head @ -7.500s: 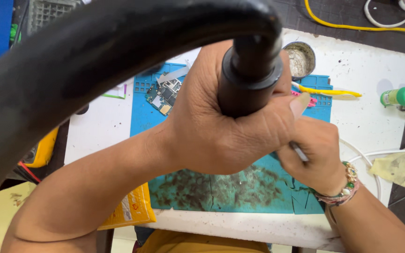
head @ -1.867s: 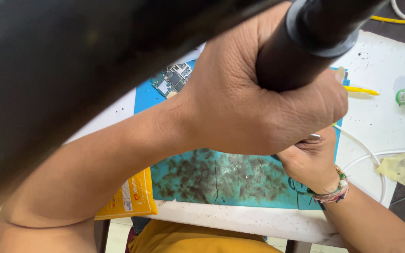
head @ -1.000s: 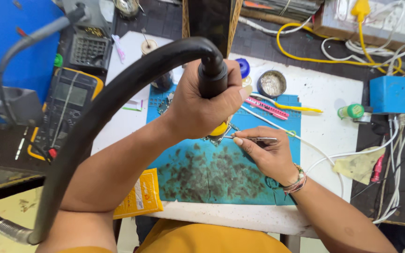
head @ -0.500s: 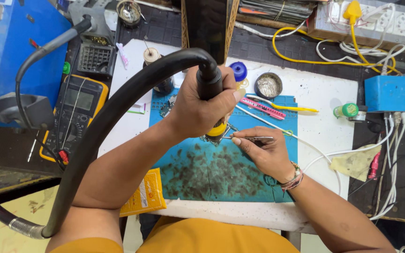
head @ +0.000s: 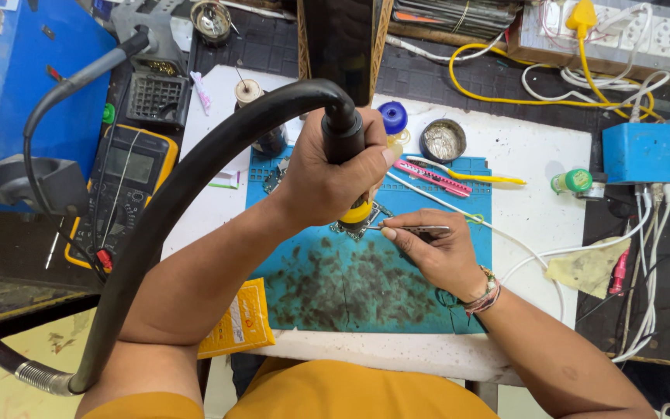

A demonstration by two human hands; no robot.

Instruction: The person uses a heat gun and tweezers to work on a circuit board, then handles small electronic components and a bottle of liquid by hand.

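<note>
My left hand (head: 327, 182) grips a black hot-air wand (head: 344, 138) with a yellow collar, held upright with its nozzle over a small circuit board (head: 357, 226). A thick black hose (head: 188, 194) arcs from the wand down past my left arm. My right hand (head: 437, 256) pinches metal tweezers (head: 416, 230), whose tips point left at the board. The board lies on a stained blue work mat (head: 350, 287) on the white table (head: 537, 209).
A yellow multimeter (head: 122, 194) sits at the left. A pink tool (head: 437, 177), yellow pen (head: 490, 178), round tin (head: 443, 141), blue-capped bottle (head: 393, 120) and green-capped bottle (head: 573, 182) lie beyond the mat. Blue box (head: 640, 151) and cables occupy the right. A yellow packet (head: 238, 318) overhangs the front edge.
The camera has pulled back and up, so the wand and hose no longer fill the view. Both hands stay over the board with the wand and tweezers.
</note>
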